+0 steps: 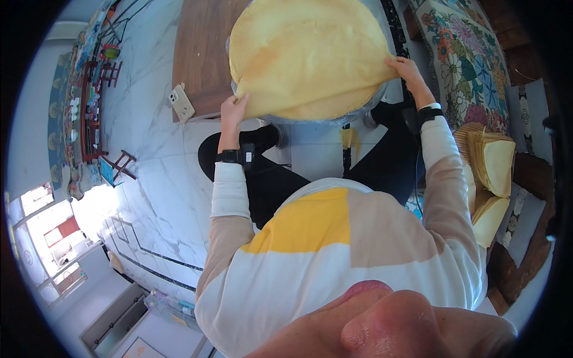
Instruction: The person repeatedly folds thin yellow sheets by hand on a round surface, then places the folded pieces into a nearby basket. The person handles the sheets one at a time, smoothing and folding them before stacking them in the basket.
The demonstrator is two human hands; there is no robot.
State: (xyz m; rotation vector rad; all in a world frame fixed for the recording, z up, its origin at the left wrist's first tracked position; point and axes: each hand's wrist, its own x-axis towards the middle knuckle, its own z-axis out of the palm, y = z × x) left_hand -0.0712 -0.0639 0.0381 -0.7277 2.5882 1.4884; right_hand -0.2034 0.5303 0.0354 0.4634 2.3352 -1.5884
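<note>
A large round, thin yellow flatbread (309, 53), browned in patches, lies before me on a low wooden table (201, 53). My left hand (233, 111) pinches its near left edge between thumb and fingers. At the right edge, my right hand (406, 72) grips it the same way. Between the hands the near edge is drawn fairly straight, and another yellow layer shows beneath it. Clear plastic sheeting (333, 121) sticks out under the layers. How many sheets lie below is hidden.
A phone (181, 104) rests at the table's near left corner. To my right are folded yellow flatbreads (494, 163) in a stack and a floral-covered seat (465, 67). A torn yellow piece (351, 138) hangs below the table. A small folding stool (120, 164) stands at left.
</note>
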